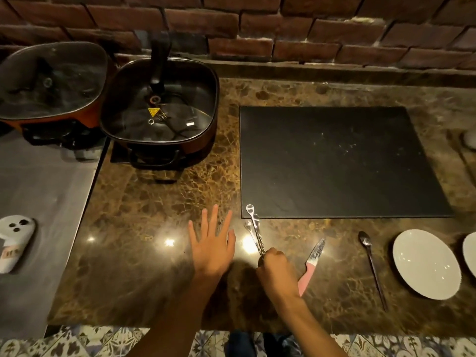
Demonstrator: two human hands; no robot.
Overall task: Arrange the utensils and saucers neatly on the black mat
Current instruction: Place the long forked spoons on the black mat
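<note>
Twisted steel utensil lifted; knife, spoon, saucers beside bare mat

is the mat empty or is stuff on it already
Nearly empty: the mat is bare but for the tip of the utensil in the right hand crossing its near corner.

Two saucers, one knife, one spoon, one twisted utensil, one mat, two pans.
</note>
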